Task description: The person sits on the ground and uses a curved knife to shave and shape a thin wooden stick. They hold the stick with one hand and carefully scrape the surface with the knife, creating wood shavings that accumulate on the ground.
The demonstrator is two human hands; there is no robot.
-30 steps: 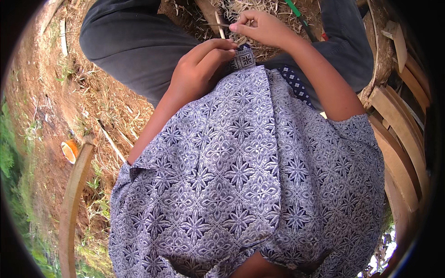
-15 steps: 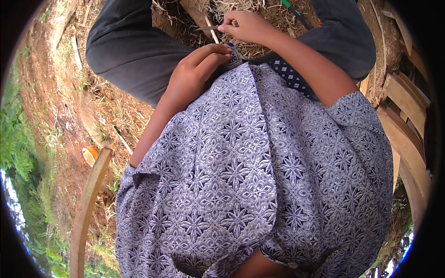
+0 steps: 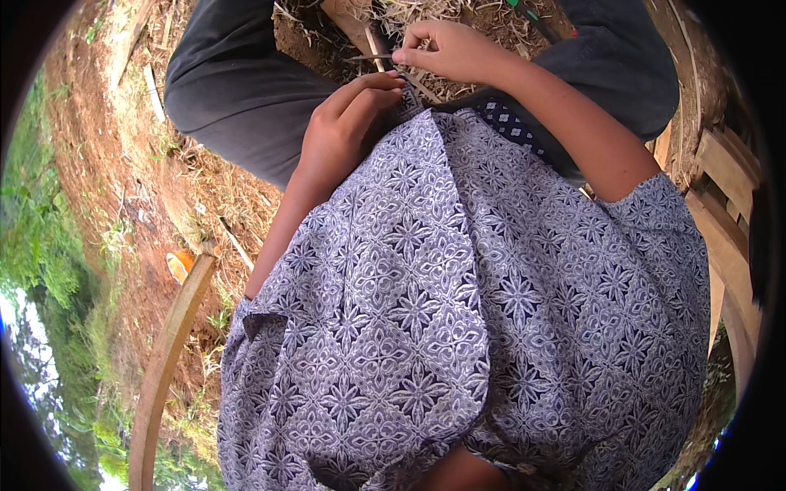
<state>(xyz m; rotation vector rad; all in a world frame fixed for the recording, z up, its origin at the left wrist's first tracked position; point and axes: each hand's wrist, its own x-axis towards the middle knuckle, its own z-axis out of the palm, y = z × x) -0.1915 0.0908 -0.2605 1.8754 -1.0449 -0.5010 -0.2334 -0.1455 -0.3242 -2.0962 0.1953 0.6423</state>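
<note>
My right hand pinches a small knife, whose dark, pointed blade sticks out leftward past my fingertips. The blade lies across a thin, pale stick. The near end of that stick runs down to the curled fingers of my left hand, which rests against the hem of my patterned shirt. Its grip is partly hidden from above. Both hands are close together over my lap, between my bent legs in dark trousers.
Shavings cover the soil beyond my hands, near a wooden piece. A green-and-dark tool lies by my right leg. Curved timber rises at left beside an orange object. Wooden pieces are stacked at right.
The whole view has shifted slightly to the right. My right hand and the knife have barely moved relative to the stick, and my left hand keeps its place by the hem.
</note>
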